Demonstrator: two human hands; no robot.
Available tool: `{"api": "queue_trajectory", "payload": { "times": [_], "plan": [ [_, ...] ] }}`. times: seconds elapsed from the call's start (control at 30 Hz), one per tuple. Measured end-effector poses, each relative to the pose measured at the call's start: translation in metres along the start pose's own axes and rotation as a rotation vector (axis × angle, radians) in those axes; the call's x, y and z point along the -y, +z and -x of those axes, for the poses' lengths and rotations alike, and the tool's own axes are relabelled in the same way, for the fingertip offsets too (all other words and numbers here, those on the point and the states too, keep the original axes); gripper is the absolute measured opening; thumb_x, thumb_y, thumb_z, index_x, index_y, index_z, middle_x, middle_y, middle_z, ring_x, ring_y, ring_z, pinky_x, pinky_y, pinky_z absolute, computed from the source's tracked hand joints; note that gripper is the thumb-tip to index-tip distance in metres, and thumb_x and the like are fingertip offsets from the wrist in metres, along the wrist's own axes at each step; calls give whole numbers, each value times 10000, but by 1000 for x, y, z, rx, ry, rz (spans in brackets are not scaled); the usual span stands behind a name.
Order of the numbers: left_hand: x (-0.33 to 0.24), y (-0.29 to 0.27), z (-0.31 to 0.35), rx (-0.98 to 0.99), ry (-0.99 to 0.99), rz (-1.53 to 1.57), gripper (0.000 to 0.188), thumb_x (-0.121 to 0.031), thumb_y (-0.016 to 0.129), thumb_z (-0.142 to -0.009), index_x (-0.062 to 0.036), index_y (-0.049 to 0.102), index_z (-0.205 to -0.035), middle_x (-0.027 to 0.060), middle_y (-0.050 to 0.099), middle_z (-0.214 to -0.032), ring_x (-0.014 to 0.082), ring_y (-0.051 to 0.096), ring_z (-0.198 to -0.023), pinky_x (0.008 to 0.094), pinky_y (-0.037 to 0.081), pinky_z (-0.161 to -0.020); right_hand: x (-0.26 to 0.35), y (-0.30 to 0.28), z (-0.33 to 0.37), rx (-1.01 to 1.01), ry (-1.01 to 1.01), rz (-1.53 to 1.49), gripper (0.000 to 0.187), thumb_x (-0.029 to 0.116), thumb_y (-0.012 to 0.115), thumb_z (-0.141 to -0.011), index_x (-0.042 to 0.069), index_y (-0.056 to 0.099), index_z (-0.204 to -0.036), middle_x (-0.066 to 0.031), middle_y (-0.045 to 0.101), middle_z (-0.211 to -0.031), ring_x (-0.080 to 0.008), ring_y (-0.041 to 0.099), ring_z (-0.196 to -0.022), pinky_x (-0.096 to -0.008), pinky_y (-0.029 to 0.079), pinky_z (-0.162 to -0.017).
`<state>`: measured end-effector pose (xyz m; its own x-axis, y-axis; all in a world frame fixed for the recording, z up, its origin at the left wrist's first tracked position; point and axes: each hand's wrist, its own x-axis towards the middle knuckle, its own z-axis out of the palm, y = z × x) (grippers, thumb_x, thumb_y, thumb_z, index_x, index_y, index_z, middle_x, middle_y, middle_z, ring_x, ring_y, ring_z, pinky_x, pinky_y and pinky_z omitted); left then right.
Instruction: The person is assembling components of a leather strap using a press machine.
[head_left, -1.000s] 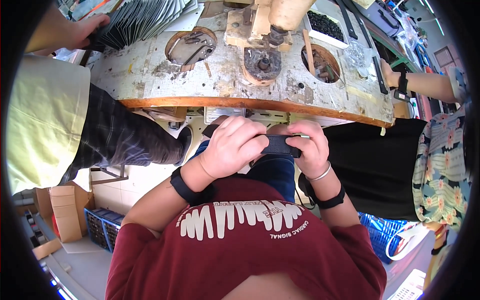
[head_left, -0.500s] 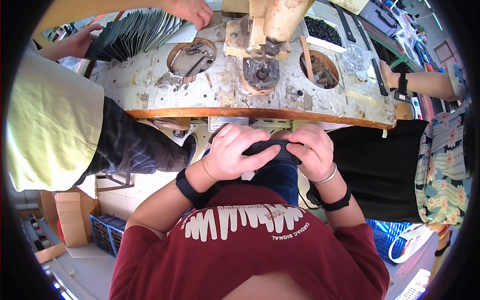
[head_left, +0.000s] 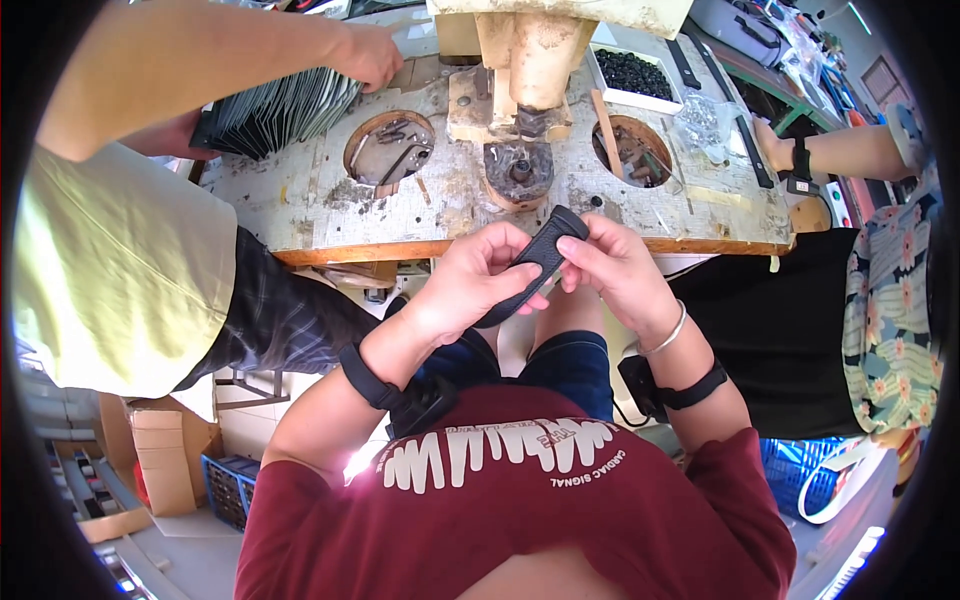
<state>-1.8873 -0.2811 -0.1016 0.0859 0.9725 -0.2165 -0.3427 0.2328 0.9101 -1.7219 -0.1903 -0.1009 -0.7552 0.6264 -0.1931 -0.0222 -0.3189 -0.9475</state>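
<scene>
black textured handle piece (head_left: 530, 265) | elongated, tilted diagonally | held above lap

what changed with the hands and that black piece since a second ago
Both hands have lifted the black piece from low near the lap up toward the bench edge, tilted with one end raised. The left hand now wraps its lower part; the right hand pinches the upper end. Both hands kept hold of it throughout.
</scene>
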Motion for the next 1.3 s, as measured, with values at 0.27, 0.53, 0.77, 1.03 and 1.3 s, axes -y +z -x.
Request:
{"api": "queue_trajectory", "payload": {
  "times": [0.27,0.53,0.77,1.03,1.3],
  "plan": [
    [10,-5,0,99,-123,260,222,-89,585,-812,-10,488,-995,85,585,-896,156,609,-760,246,504,-659,-5,0,3,28,72,-141,144,148,559,-841,20,534,-903,-21,551,-731,-79,521,-614,-210,446,-579],
    [9,-2,-1,84,-150,299,233,-101,578,-816,-13,490,-1013,98,582,-937,158,590,-785,268,490,-696,-3,7,7,-52,-25,-77,125,125,573,-830,21,532,-885,-16,554,-731,-67,515,-608,-202,438,-576],
    [18,-2,2,-5,-89,157,202,-127,566,-833,-9,495,-979,72,573,-885,129,594,-717,224,492,-625,-18,10,3,-47,-119,85,173,83,621,-774,1,525,-892,1,550,-690,-58,536,-621,-193,442,-560],
    [18,8,1,-175,-102,-12,150,-112,521,-844,2,483,-934,56,564,-784,90,568,-575,193,459,-494,-6,-4,2,29,-218,613,291,175,653,-732,31,514,-943,-123,597,-735,-217,596,-649,-300,471,-608],
    [22,-5,6,32,-193,-84,103,-73,493,-849,-5,463,-921,74,590,-780,91,560,-581,206,454,-508,56,-138,-49,-588,-280,1487,141,134,586,-759,55,603,-875,-102,626,-756,-276,603,-695,-331,475,-628]
  ]
}}
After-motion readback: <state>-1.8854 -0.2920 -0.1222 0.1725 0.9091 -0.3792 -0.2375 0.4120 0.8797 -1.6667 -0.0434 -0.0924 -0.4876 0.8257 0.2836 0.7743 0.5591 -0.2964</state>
